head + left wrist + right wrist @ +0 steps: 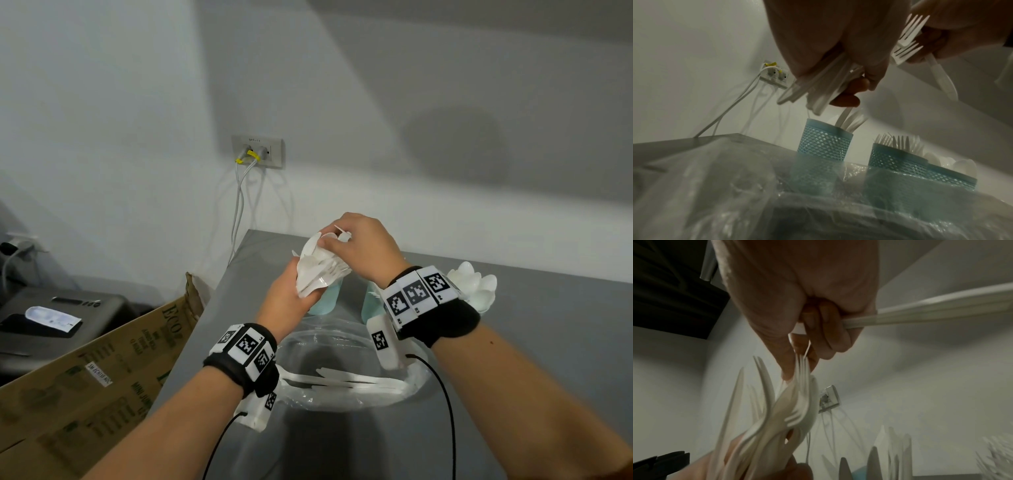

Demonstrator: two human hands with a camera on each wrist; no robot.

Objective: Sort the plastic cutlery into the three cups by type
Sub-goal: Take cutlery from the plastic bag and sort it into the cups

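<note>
Plastic cutlery [320, 270], all white, is gathered in a mixed bundle above the tabletop [534, 342], held at its handles by the left hand [287, 294], whose fingers [846, 100] are curled round the bunch. In the left wrist view at least three forks [908, 40] fan out of the top of the bundle; the full count in the bundle cannot be told. The right hand [359, 246] reaches down onto the top of the bundle, its thumb and fingers [789, 363] pinching the tines of a fork, while its other curled fingers clamp one knife [941, 78] whose blade sticks out sideways. Three blue mesh cups stand in a row on the tabletop beyond the hands. The left cup [825, 141] holds knives, several but too overlapped to count. The middle cup [896, 157] holds forks with tines up, also too crowded to count. The right cup [953, 177] holds spoons [476, 284], at least five bowls showing in the head view behind the right wrist. Nearer the person lies one crumpled clear plastic bag [342, 342] on the tabletop, with more cutlery [349, 380] lying flat in it, handles side by side, about five pieces showing. Each wrist carries one black band with white coded tags. To the left of the tabletop stands one open cardboard box [96, 373], and on the wall behind is one socket plate [257, 151] with two plugged cables.
</note>
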